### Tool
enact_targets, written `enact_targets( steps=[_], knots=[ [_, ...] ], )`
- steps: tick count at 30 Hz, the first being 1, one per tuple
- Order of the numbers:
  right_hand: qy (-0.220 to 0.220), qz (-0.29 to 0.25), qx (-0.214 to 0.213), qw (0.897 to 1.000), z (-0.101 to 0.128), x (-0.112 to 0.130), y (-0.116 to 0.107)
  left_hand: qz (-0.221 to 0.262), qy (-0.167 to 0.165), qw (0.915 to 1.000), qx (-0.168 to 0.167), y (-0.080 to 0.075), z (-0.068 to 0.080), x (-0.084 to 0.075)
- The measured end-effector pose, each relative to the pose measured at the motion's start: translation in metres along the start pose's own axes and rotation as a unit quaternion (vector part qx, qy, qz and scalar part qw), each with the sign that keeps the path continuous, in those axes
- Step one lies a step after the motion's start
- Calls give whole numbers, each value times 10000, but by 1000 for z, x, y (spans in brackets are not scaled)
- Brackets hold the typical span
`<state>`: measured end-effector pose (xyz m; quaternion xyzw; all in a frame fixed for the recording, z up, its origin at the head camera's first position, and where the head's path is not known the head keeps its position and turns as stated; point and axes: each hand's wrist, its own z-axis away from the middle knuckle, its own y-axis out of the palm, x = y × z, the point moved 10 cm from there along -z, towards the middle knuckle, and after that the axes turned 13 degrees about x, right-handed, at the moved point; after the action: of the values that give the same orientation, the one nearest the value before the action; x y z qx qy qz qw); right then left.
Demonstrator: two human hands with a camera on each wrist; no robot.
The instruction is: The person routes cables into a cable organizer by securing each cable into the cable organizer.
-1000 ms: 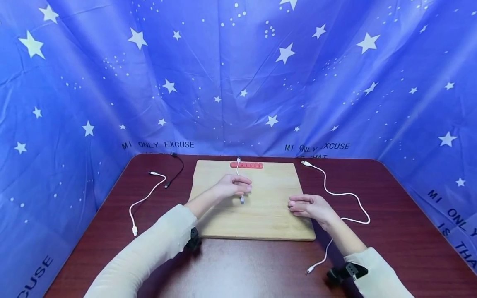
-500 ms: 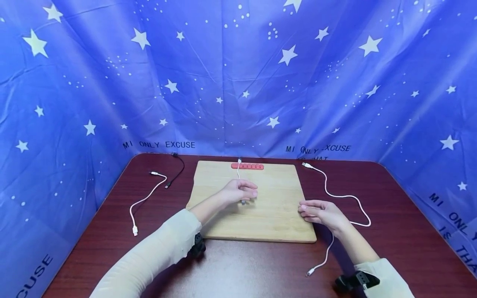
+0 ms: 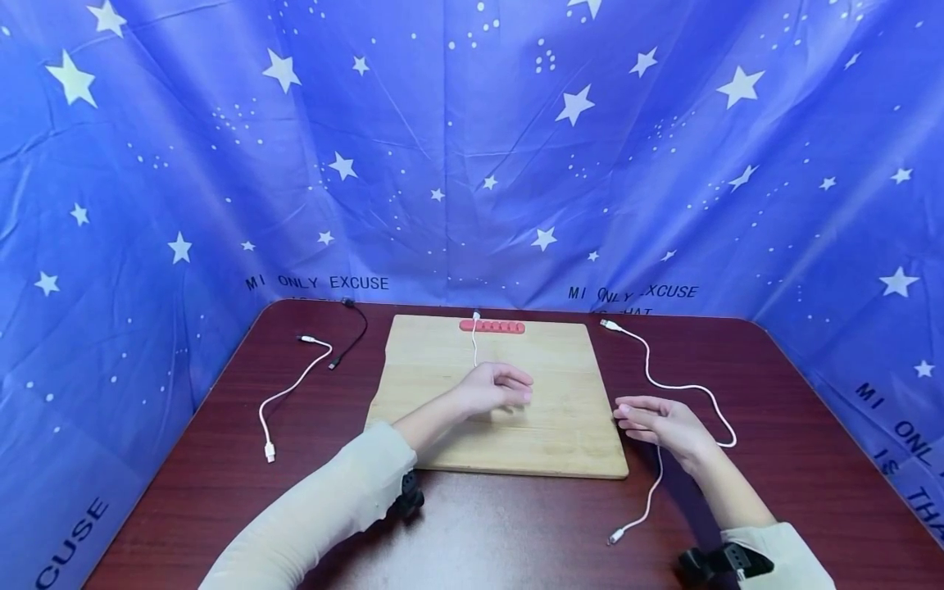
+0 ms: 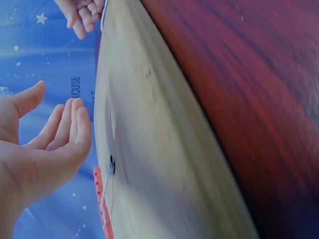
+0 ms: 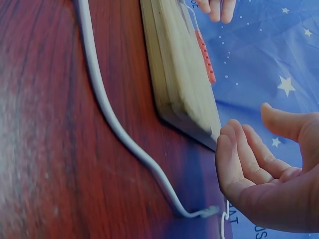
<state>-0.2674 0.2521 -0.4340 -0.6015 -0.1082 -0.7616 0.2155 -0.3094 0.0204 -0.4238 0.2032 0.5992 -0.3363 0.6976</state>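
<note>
A wooden board (image 3: 546, 426) lies mid-table with a red cable clip strip (image 3: 492, 326) at its far edge. A thin white cable (image 3: 474, 348) runs from the strip's left end toward me. My left hand (image 3: 507, 386) hovers over the board just past that cable, fingers relaxed and holding nothing. In the left wrist view the cable's plug (image 4: 110, 166) lies on the board (image 4: 164, 149), apart from my left hand (image 4: 70, 124). My right hand (image 3: 643, 415) hovers empty at the board's right edge, over a long white cable (image 3: 682, 386). The right wrist view shows that white cable (image 5: 112, 124) below the right hand (image 5: 249, 159).
Another white cable (image 3: 291, 389) and a short black cable (image 3: 352, 336) lie on the dark red table (image 3: 221, 459) left of the board. Blue star-print cloth (image 3: 472, 147) walls in the table at the back and both sides.
My left hand has let go of the short white cable's plug end and drifted right and nearer to me. The right hand has slid right, off the board to its edge.
</note>
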Motion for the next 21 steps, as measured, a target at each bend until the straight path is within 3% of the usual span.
enact_targets(
  steps=[9, 17, 21],
  knots=[
    [-311, -156, -140, 9993, 9, -7, -23, -34, 163, 9997, 189, 25, -6, -4],
    [25, 95, -700, 9975, 24, -17, -43, -184, 141, 9992, 333, 44, -9, -2],
    [320, 492, -1068, 9925, 32, -21, -52, -148, 79, 9992, 374, 55, -11, -1]
  ],
)
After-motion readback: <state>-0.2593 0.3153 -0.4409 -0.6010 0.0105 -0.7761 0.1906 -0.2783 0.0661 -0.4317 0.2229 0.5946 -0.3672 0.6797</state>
